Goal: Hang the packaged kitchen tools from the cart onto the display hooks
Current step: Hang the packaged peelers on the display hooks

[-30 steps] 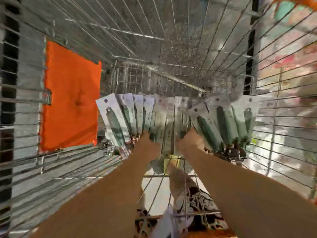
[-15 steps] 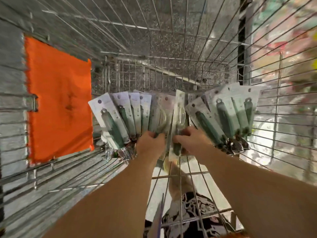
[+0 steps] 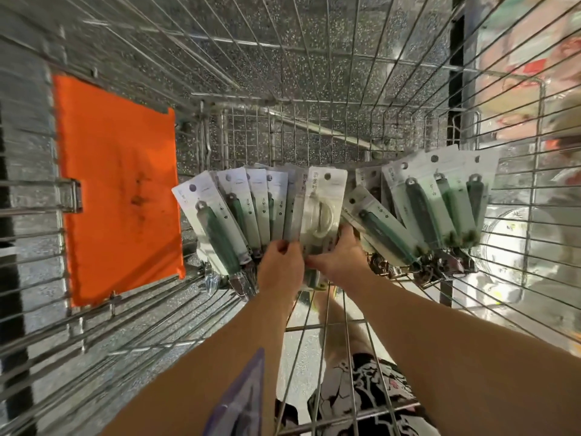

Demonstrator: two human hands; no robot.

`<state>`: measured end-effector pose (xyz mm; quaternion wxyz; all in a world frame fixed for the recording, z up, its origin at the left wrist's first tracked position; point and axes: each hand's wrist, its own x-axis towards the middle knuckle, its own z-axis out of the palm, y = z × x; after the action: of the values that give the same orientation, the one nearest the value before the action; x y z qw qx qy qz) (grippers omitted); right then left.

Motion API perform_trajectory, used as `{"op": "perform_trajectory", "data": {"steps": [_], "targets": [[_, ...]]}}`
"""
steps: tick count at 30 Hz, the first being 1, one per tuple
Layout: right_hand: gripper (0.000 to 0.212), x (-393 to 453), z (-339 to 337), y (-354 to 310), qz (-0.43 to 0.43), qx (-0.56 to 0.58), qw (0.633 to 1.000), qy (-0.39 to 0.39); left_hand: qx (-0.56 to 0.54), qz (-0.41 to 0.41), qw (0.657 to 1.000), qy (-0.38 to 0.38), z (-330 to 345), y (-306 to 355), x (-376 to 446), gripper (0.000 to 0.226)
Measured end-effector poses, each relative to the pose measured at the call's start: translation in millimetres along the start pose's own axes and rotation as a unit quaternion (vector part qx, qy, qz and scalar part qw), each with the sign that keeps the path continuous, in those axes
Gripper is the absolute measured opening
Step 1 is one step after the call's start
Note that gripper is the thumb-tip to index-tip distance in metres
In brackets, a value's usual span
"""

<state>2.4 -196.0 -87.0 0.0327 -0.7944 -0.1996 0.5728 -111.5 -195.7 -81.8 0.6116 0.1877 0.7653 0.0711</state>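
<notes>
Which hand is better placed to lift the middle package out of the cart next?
Right, probably. The right hand already grips the middle package, the one with a clear ring-shaped part, at its lower end. The left hand holds the fanned green-handled packages beside it.

A shop floor, seen from inside a wire cart (image 3: 314, 73) — chrome mesh on every side, with an orange panel (image 3: 119, 190) fixed to its left wall. In the cart stands a fanned row of identical packs (image 3: 424, 202): white cards with a punched hang hole at the top and a green-handled tool under clear plastic, the sort of stock made for display hooks. So many copies of one item point to retail goods, not household things. Under the mesh lies speckled terrazzo floor (image 3: 330, 36) — common in stores. To the right, through the wires, blurred colourful goods (image 3: 534, 73) show, too soft to identify.
</notes>
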Motion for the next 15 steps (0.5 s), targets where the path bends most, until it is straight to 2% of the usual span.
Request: {"op": "perform_trajectory", "data": {"steps": [3,7,9,12,13,15], "targets": [[0.099,1.6,3.7,0.3,-0.003,-0.05,0.998,0.024,0.003,-0.008,1.0,-0.022,0.3,4.2,-3.0,0.009],[0.094,1.9,1.4,1.5,-0.018,-0.033,0.998,0.04,-0.018,-0.007,0.999,-0.032,-0.7,7.6,-6.0,0.032],[0.09,2.3,5.0,0.4,-0.023,-0.006,0.998,0.052,-0.042,-0.01,0.999,-0.032,-1.5,8.4,-6.6,0.052],[0.074,4.6,9.6,-0.4,-0.02,0.002,0.998,0.054,-0.073,-0.001,0.996,-0.044,1.2,-0.5,-2.5,0.102],[0.068,4.3,9.5,-1.3,-0.019,0.004,0.998,0.052,-0.078,-0.003,0.996,-0.05,0.9,-1.3,-2.4,0.106],[0.057,6.1,8.3,-0.6,-0.019,0.017,0.999,0.046,-0.091,-0.008,0.994,-0.06,-1.0,8.4,-9.5,0.086]]}}
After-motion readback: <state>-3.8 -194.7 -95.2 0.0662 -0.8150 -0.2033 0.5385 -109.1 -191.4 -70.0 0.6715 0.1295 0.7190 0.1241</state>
